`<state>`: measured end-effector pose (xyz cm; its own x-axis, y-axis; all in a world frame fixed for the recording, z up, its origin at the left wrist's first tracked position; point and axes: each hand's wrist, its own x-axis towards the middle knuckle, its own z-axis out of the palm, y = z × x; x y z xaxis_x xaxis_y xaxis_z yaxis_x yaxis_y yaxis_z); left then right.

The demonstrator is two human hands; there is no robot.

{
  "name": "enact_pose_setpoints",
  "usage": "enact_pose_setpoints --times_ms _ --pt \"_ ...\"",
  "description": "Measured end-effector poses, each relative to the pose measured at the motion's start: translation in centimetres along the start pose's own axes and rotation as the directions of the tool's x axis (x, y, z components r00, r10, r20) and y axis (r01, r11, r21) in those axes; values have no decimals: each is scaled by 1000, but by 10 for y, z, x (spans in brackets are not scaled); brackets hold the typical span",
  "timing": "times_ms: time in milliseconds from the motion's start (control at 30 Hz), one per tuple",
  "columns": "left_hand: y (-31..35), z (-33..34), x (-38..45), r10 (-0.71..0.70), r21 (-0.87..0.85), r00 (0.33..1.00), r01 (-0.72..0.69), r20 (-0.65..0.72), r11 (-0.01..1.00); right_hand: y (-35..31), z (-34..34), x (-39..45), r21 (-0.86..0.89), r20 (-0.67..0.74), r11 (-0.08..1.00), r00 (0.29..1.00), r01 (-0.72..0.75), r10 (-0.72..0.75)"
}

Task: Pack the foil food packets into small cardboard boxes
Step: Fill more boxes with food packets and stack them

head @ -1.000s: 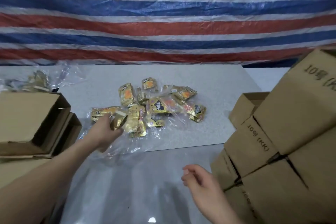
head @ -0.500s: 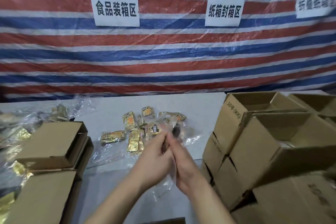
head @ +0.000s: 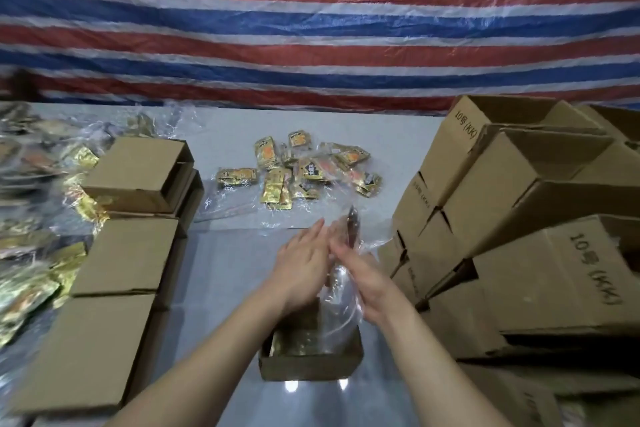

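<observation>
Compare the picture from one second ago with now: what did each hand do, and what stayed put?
The left hand left the packet pile and met the right hand; both now hold a packet in clear plastic above the open box. The pile stayed put.
</observation>
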<state>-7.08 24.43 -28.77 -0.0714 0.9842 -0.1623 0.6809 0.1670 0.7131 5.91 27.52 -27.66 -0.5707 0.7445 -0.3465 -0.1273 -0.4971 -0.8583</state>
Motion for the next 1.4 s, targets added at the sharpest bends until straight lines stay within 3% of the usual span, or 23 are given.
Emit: enact_pose_setpoints --times_ms 67,100,167,233,267,333,400,467,567,633,733,833,900,1000,1033,1167,1200,1300,1400 --pt "-29 8 -11 -101 -207 995 96 -13 974 15 -10 2 -179 -59 984 998 22 -33" --pt "-45 12 -16 -147 -220 989 141 -13 965 22 -15 4 -333 -83 942 995 24 -54" --pt "-81 24 -29 -233 -112 972 233 14 966 33 -20 7 -567 -9 823 999 33 -46" --pt "-109 36 -43 -296 -62 953 299 61 952 46 -21 12 -684 150 729 984 35 94" --pt "-120 42 -47 -312 -94 947 318 71 944 52 -21 16 -759 198 651 962 31 185" --pt "-130 51 -55 -341 -194 939 345 52 918 60 -23 27 -933 181 359 906 35 381" --pt "-135 56 -57 -346 -254 938 335 1 908 73 -25 39 -988 101 153 815 15 570" --pt "-135 60 -59 -337 -267 941 318 -31 910 91 -23 50 -998 52 2 756 66 652" --pt "-135 65 -59 -314 -258 948 292 -51 921 120 -19 61 -960 29 -201 783 195 621" --pt "-135 68 -58 -302 -249 952 280 -53 927 142 -21 66 -931 31 -279 812 236 582" --pt "-136 68 -58 -281 -220 958 262 -57 940 154 -25 67 -952 10 -249 828 180 561" --pt "-137 67 -60 -292 -243 954 269 -64 932 134 -29 63 -999 -43 -5 792 -51 609" --pt "-136 67 -61 -298 -245 953 276 -56 929 118 -30 58 -995 -13 73 800 -71 600" --pt "-132 68 -61 -303 -253 951 279 -63 926 113 -30 52 -999 29 45 871 8 491" --pt "-132 68 -60 -302 -253 951 277 -64 927 115 -26 51 -1000 16 14 861 11 508" --pt "-131 68 -60 -296 -239 953 272 -70 932 139 -20 45 -994 -96 -34 675 -104 732" --pt "-132 69 -62 -290 -224 954 267 -76 937 145 -21 43 -988 -121 -23 660 -155 741" --pt "-132 71 -66 -288 -192 954 268 -84 944 150 -20 36 -969 -191 -18 704 -246 684" --pt "-131 67 -65 -283 -196 957 266 -65 944 125 -17 31 -985 -142 -5 786 -174 601"
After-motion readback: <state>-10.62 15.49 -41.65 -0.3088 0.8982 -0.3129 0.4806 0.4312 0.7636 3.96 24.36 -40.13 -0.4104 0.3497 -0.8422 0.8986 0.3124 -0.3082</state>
